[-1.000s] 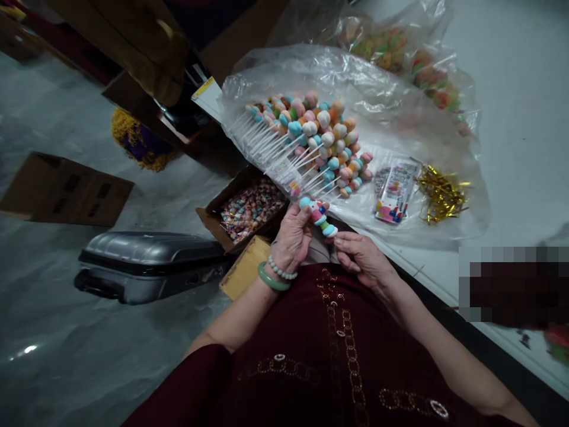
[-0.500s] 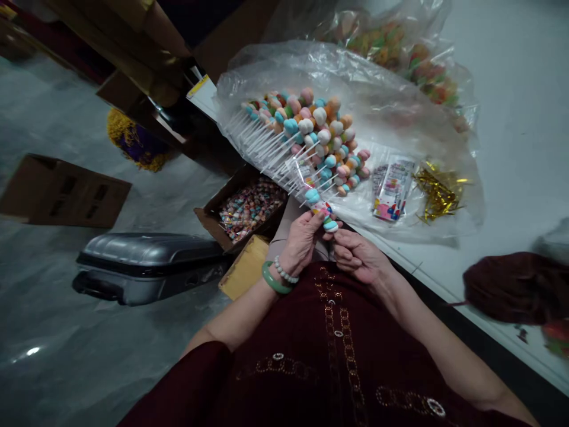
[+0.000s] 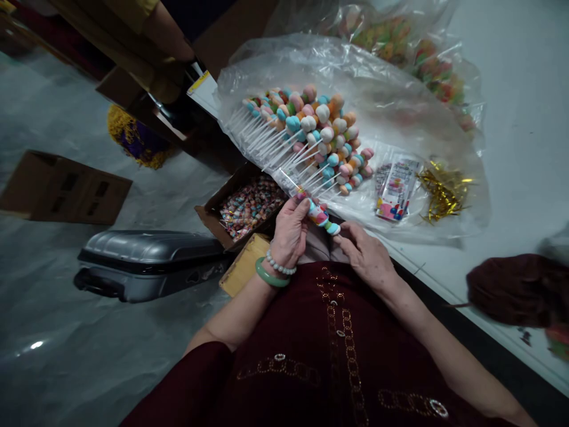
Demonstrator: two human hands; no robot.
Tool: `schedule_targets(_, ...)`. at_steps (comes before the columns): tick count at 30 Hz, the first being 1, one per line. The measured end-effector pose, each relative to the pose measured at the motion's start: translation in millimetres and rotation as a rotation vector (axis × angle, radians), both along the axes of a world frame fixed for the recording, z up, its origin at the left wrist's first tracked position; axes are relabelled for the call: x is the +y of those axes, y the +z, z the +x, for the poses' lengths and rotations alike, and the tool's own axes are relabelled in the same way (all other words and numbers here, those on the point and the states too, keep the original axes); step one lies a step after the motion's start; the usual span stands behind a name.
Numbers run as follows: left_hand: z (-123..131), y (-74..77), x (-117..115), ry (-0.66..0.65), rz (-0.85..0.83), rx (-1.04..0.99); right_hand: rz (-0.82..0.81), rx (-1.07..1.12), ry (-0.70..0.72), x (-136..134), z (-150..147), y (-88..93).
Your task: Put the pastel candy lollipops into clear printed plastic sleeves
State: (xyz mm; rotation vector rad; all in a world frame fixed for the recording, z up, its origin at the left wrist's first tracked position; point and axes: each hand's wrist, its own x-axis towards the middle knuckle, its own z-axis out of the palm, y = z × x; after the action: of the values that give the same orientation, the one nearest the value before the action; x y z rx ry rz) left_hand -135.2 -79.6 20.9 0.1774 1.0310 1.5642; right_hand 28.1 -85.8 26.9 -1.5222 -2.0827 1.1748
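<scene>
My left hand (image 3: 291,228) is closed around a marshmallow stick (image 3: 317,213) in a clear wrapper with a colourful print. Blue, green and white marshmallow shows at its lower end. The thumb and curled fingers of my right hand (image 3: 362,249) are at that lower end, seemingly pinching its tip. Just beyond my hands, a pile of unwrapped marshmallow sticks (image 3: 311,127) lies on a clear plastic sheet (image 3: 377,107), white sticks pointing left. To their right lie printed wrappers (image 3: 395,190) and a bunch of gold twist ties (image 3: 444,193).
Left of my knees, an open carton (image 3: 204,216) holds many wrapped sticks. Beside it are a yellow box (image 3: 244,264) and a grey suitcase (image 3: 146,261). Bags of coloured sweets (image 3: 431,68) lie at the back of the white table (image 3: 515,154). Another person's arm (image 3: 166,29) shows at upper left.
My left hand has shifted left along the wrapped stick, and the stick has tilted flatter. My right hand has moved slightly right, its fingers looser at the lower end.
</scene>
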Motion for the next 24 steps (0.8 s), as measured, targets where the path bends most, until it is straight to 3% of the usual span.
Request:
schedule_targets(2, 6.4, 2.8, -1.7, -0.001, -0.021, -0.016, 0.118, -0.049, -0.049, -0.6, -2.1, 0.1)
schedule_targets(4, 11.9, 6.0, -3.8, -0.038, -0.027, -0.054, 0.101, 0.042, -0.088, 0.9, -4.9, -2.4)
schedule_targets(10, 12.8, 7.5, -6.1, -0.121, -0.080, -0.088, -0.249, 0.393, -0.182, 7.7, -7.7, -6.6)
schedule_targets(13, 10.5, 6.9, -5.5, -0.113, -0.093, -0.083, -0.319, 0.438, -0.176, 7.6, -7.0, -3.7)
schedule_targets(24, 37.8, 2.7, -15.6, -0.154, -0.031, 0.016, 0.008, 0.191, -0.352, 9.3, -14.9, -11.2)
